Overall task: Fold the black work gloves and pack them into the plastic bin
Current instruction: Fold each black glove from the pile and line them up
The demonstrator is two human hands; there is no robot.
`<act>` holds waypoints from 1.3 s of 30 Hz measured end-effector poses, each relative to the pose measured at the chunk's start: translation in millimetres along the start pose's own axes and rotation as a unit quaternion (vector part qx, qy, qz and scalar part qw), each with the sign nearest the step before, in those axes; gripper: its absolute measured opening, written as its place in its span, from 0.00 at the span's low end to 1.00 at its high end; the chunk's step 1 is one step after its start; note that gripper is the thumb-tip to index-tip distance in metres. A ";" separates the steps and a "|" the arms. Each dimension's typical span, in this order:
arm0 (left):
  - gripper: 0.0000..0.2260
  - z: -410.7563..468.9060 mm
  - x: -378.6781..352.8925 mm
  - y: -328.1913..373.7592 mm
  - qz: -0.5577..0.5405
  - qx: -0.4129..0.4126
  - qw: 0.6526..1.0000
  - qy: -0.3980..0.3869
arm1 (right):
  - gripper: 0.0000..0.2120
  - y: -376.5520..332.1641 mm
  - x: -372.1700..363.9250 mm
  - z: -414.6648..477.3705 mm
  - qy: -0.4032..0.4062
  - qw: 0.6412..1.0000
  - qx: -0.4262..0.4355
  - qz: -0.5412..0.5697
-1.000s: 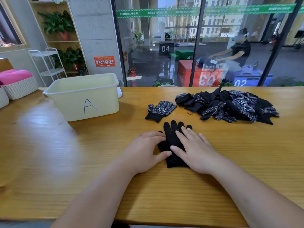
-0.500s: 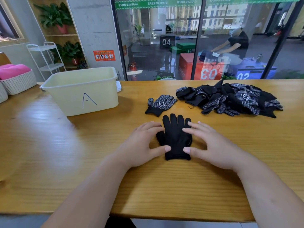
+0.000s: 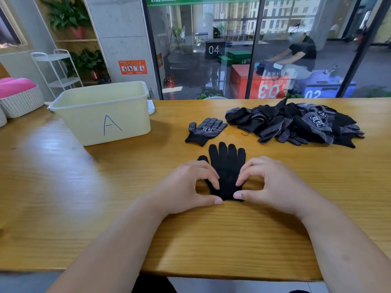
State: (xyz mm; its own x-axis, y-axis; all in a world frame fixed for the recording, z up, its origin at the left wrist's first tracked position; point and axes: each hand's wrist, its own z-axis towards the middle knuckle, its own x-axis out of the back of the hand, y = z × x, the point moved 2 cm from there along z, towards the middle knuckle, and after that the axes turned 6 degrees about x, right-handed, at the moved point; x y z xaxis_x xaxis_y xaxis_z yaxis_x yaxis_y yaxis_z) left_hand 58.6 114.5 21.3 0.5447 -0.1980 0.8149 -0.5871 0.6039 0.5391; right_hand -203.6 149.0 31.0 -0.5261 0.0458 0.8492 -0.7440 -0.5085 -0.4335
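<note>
Left hand: our curled fingers pinch the glove cuff.
Right hand: pinches opposite edge likewise.
Bin: ten o'clock.

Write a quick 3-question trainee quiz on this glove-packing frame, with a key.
1. True or false: the plain black glove lies flat and unfolded on the wooden table, with its fingers pointing away from the person.
2. Look at the left hand and the right hand. Which pinches the glove's cuff end? A) only the left B) only the right C) both
3. Fill in: the letter written on the pale yellow plastic bin is ___.

Key: 1 true; 2 C; 3 A.
</note>
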 end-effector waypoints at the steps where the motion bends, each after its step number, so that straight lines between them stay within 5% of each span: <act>1: 0.12 -0.1 -0.3 0.6 0.002 0.001 1.000 0.000 | 0.15 0.0 0.9 -0.2 0.003 1.000 0.000 -0.009; 7: 0.09 -0.1 1.5 1.5 -0.002 0.003 1.000 0.004 | 0.17 -6.8 1.9 -1.3 -0.044 0.998 0.032 0.020; 24: 0.07 1.4 -1.2 1.4 0.016 -0.003 0.999 0.034 | 0.07 -6.5 -5.4 2.9 0.002 0.992 0.057 -0.117; 29: 0.15 1.7 -2.5 2.6 0.042 -0.001 0.999 0.032 | 0.05 -0.5 -6.1 0.6 0.030 0.998 0.038 -0.050; 32: 0.11 3.9 -4.8 1.8 0.069 -0.012 0.996 0.057 | 0.03 2.0 -4.2 -0.2 0.040 0.999 0.011 -0.004; 37: 0.05 3.6 -3.9 0.4 0.062 -0.004 0.993 0.097 | 0.18 -2.5 -3.2 0.1 0.012 1.000 0.016 -0.016; 39: 0.05 2.6 -3.1 0.7 0.036 0.007 0.993 0.109 | 0.17 -2.2 -6.2 0.5 0.015 1.000 0.005 -0.027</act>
State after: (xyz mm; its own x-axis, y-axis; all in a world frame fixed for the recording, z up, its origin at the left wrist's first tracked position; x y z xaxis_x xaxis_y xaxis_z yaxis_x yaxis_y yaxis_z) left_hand 54.9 113.6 19.7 0.6166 0.0179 0.7871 -0.6368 0.5992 0.4852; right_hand -198.6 149.4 26.9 -0.4985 0.0995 0.8612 -0.7672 -0.5132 -0.3848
